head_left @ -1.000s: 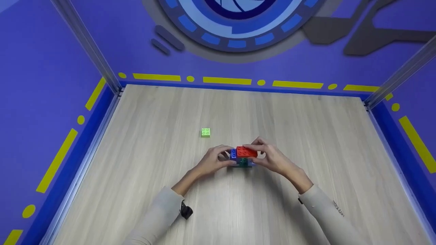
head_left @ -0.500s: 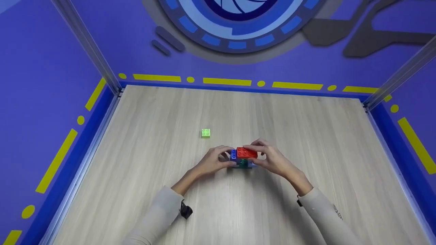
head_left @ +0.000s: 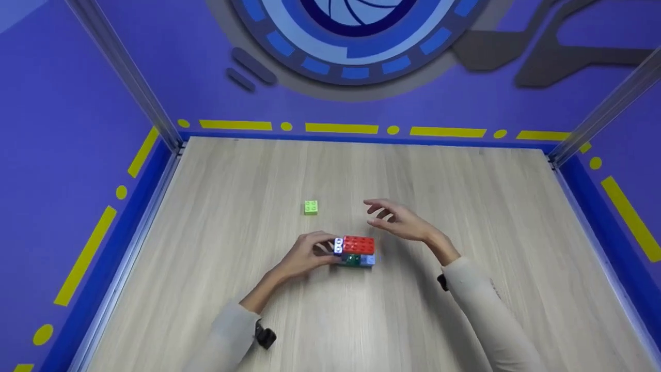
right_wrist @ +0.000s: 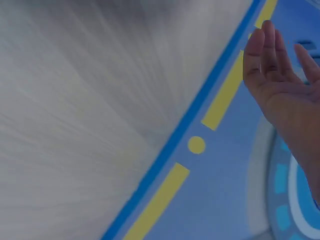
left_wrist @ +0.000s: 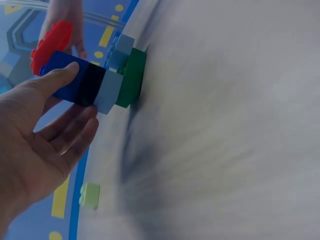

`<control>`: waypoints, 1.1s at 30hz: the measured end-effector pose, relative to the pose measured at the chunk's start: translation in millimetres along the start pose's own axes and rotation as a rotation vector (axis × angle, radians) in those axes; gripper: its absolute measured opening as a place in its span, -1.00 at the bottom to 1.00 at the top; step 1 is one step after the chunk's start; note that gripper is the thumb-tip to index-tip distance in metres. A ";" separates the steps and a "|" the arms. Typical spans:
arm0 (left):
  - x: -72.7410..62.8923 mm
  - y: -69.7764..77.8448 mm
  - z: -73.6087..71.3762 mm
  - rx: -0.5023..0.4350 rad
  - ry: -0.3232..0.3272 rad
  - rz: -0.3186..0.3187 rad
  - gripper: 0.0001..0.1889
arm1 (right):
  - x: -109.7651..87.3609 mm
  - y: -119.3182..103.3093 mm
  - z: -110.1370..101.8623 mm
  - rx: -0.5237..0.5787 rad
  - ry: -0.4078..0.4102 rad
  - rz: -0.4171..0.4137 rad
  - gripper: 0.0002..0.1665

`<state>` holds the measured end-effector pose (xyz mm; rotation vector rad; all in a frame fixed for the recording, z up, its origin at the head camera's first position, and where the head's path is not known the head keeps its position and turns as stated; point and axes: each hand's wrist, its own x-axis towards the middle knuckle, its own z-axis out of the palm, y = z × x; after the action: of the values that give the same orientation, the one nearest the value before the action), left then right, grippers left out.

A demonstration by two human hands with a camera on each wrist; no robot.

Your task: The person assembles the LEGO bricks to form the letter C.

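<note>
My left hand (head_left: 304, 253) grips a stack of toy building bricks, its thumb on the dark blue brick (left_wrist: 71, 91) in the left wrist view. Beneath that brick come a black brick (left_wrist: 90, 84), a light blue brick (left_wrist: 108, 93) and a green base piece (left_wrist: 132, 80). A second light blue brick (left_wrist: 121, 50) sits at the base's other end. The long red brick (head_left: 358, 245) juts sideways from the top, over the base. My right hand (head_left: 400, 221) hovers beyond and right of the stack, fingers relaxed around nothing; the right wrist view also shows it holding nothing.
A lime green two-by-two brick (head_left: 311, 207) lies on the wooden table (head_left: 320, 330), farther back than the stack and slightly left. Purple walls with yellow markings (head_left: 341, 128) enclose the table at the back and both sides.
My right hand has let go of the red brick and moved up and away from it. The red brick stays on the stack. My left hand and the stack have shifted slightly left and nearer.
</note>
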<state>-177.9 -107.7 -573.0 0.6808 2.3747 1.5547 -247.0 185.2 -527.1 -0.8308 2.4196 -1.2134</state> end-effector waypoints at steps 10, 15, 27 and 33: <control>-45.4 -14.9 -50.9 0.041 0.149 -0.035 -0.54 | 47.2 21.4 22.9 0.061 0.029 0.037 -0.55; -51.6 -21.1 -62.9 0.038 0.203 -0.081 -0.55 | 71.9 12.4 42.7 0.096 0.088 0.085 -0.53; -52.4 -25.1 -55.9 0.023 0.224 -0.143 -0.54 | 119.6 -11.9 90.7 0.117 0.118 0.081 -0.33; -49.4 -25.6 -54.3 0.021 0.217 -0.146 -0.54 | 129.4 -7.8 99.0 0.014 0.078 -0.010 -0.42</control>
<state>-164.7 -184.2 -576.9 0.3481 2.5326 1.6156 -295.6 39.2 -581.6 -0.8070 2.4678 -1.2884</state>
